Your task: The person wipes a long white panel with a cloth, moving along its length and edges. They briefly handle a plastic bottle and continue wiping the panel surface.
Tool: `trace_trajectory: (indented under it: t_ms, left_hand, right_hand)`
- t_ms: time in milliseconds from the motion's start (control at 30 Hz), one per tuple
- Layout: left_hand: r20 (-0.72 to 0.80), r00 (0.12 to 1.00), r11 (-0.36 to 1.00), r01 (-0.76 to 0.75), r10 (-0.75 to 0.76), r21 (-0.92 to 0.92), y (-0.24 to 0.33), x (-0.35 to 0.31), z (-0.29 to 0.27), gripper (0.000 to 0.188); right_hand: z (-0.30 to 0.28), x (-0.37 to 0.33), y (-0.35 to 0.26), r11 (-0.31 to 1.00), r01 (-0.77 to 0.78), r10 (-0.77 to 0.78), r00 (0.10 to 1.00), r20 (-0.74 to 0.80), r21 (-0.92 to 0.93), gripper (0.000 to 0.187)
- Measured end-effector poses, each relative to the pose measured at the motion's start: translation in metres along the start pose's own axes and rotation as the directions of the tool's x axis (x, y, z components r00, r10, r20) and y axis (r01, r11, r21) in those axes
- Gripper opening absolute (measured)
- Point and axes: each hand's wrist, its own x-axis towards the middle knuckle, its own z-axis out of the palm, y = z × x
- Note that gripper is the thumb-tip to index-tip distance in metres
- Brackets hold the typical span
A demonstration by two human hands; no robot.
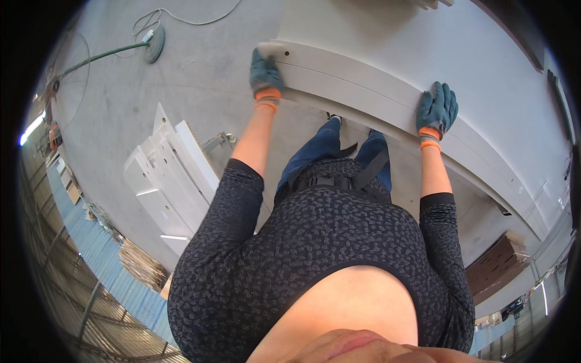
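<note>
Grey floor (203,78); green round base (156,45) w/ slanting pole (118,52), upper L; pale cable (196,24) loosely curled nr it; several white panels (162,181) grouped mid L; tan flat stack (142,265) lower L; dk brown stack (497,267) lower R.

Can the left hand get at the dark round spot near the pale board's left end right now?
Likely yes: the left hand is just beside the dark round spot on the pale board, and nothing visible covers it. Blur hides whether the hand holds something.

Two gloved hands (266,71) (437,110), one green pole (103,55) and one base (155,45) show.
</note>
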Motion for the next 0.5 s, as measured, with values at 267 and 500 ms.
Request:
trace_trajectory:
  t_ms: [267,500]
  left_hand:
    - [-0.127,0.990,0.982,0.084,-0.062,0.170,0.003,-0.005,-0.055,0.018]
    - [0.017,0.995,0.991,-0.095,0.094,0.094,0.039,0.032,0.004,0.020]
  right_hand:
    - [-0.003,-0.003,0.002,0.999,-0.027,0.027,1.000,0.008,-0.028,0.041]
    - [0.001,-0.003,0.003,1.000,-0.004,0.004,1.000,0.005,-0.004,0.041]
